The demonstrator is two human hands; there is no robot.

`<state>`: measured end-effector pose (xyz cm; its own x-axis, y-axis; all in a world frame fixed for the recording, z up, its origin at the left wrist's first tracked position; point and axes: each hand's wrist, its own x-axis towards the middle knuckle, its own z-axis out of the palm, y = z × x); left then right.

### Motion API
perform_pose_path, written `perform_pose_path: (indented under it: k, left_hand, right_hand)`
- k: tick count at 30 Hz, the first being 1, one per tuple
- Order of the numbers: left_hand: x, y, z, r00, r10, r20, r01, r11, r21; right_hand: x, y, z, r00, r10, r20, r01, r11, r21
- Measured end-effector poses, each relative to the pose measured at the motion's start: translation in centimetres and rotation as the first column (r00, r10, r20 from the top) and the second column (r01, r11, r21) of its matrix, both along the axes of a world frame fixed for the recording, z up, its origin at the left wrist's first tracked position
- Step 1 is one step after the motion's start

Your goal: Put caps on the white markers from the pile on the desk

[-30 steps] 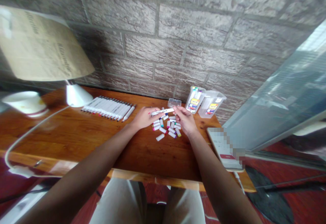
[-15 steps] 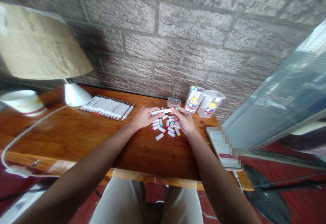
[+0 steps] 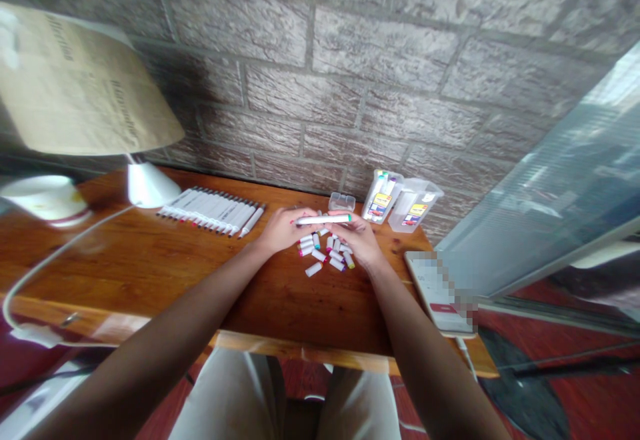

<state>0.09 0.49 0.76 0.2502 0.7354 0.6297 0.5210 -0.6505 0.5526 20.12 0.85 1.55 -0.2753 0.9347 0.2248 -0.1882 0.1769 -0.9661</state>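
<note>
As left hand [image 3: 281, 232], right hand [image 3: 363, 240] hold slim marker [image 3: 325, 219] | stubby caps [image 3: 337, 255] strew wood [image 3: 300, 307]

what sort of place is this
Likely a desk corner in an office, study or café, though which is unclear: a wooden desk against a stone-block wall, a table lamp and a row of markers laid out on it.

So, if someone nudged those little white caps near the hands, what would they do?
The caps would probably roll or skid: they look short and rounded, lying on a smooth-looking wooden table. They seem like hard plastic, so likely stiff. With several crowded together, pushing one might shift its neighbours.
</note>
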Motion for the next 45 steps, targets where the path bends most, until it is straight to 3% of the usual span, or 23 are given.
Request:
perform_pose_path:
  k: [12,22,32,37,42,45]
  left_hand:
    - [0.0,0.1,-0.2,1.0,-0.02,0.011,0.02,1.0,0.018]
    - [0.2,0.0,-0.1,0.999,-0.048,0.01,0.049,0.999,-0.006]
    - [0.3,0.1,-0.2,0.999,-0.036,-0.006,0.036,0.998,-0.044]
    - [0.4,-0.1,-0.1,0.999,-0.052,-0.008,0.051,0.996,-0.069]
    - [0.5,-0.2,0.0,0.995,-0.094,-0.037,0.091,0.993,-0.07]
    - [0.4,-0.1,-0.2,0.995,-0.095,-0.036,0.092,0.993,-0.072]
  right_hand:
    - [0.0,0.1,-0.1,1.0,0.015,0.007,-0.015,1.0,-0.008]
    - [0.2,0.3,-0.6,0.99,0.054,0.132,-0.059,0.997,0.04]
    - [0.3,0.8,0.1,0.984,-0.104,-0.142,0.099,0.994,-0.043]
    - [0.1,0.8,-0.1,0.977,-0.06,-0.206,0.028,0.988,-0.153]
    - [-0.4,0.9,-0.6,0.975,-0.041,-0.22,0.005,0.987,-0.162]
    - [-0.5,1.0,-0.2,0.95,-0.055,-0.307,0.006,0.987,-0.159]
